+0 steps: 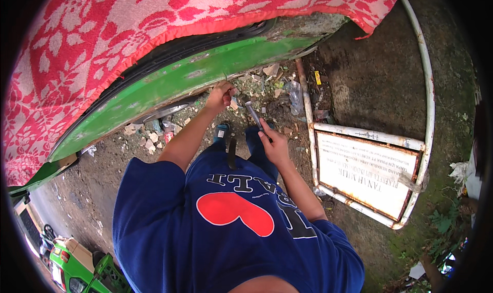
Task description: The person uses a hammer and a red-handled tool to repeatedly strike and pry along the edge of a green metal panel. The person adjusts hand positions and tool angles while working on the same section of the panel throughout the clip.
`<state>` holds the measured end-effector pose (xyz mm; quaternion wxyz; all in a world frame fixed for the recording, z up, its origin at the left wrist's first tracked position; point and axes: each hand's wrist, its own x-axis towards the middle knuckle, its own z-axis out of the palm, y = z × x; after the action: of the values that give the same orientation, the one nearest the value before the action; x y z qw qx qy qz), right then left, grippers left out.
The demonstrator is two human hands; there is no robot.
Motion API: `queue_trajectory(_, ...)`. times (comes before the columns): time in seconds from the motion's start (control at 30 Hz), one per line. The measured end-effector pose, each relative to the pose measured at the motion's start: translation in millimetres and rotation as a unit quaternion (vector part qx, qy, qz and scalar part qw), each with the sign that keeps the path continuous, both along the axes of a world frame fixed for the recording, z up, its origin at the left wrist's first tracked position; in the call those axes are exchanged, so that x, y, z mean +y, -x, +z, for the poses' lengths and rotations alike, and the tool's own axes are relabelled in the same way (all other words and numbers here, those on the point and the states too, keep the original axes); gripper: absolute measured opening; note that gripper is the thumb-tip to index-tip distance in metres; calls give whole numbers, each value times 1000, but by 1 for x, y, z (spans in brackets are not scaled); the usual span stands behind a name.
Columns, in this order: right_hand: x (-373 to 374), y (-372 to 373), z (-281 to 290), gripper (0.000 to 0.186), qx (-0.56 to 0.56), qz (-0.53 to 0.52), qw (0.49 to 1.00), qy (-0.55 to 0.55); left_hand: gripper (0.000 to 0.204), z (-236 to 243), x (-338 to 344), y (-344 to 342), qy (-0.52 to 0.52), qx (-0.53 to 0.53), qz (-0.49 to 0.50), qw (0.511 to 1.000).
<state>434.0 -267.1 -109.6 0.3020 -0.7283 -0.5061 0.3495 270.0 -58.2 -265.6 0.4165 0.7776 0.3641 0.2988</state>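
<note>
My right hand (273, 141) is wrapped round the grey handle of a hammer (252, 113). The hammer's small head points up and left, toward my other hand. My left hand (222, 96) is closed beside the lower edge of a scuffed green car body (177, 77). What its curled fingers hold, if anything, is too small to make out. Paint on the green panel is worn in pale patches. A red and pink flowered cloth (118, 31) drapes over the top of the car.
To the right, a white, rusty metal frame with a sign board (354, 172) lies on the dirt. Broken rubble (150, 143) and a clear plastic bottle (296, 99) litter the ground under the car. Another green vehicle (77, 267) stands at the lower left.
</note>
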Motion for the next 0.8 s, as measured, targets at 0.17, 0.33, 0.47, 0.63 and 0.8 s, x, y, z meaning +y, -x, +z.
queue_trajectory(0.17,3,6,-3,42,1,5,998,-64,8,0,3,-1,-5,0,2,1000)
queue_trajectory(0.33,8,11,5,42,0,12,995,-95,14,3,5,1,-44,-24,-14,999)
queue_trajectory(0.47,12,13,7,42,0,18,996,-90,13,1,6,2,-49,-36,-15,998)
queue_trajectory(0.63,11,12,9,43,5,22,998,-64,11,-5,5,2,-24,-25,-4,999)
queue_trajectory(0.8,12,14,9,43,-35,42,994,-94,13,-7,7,7,-27,-36,-25,999)
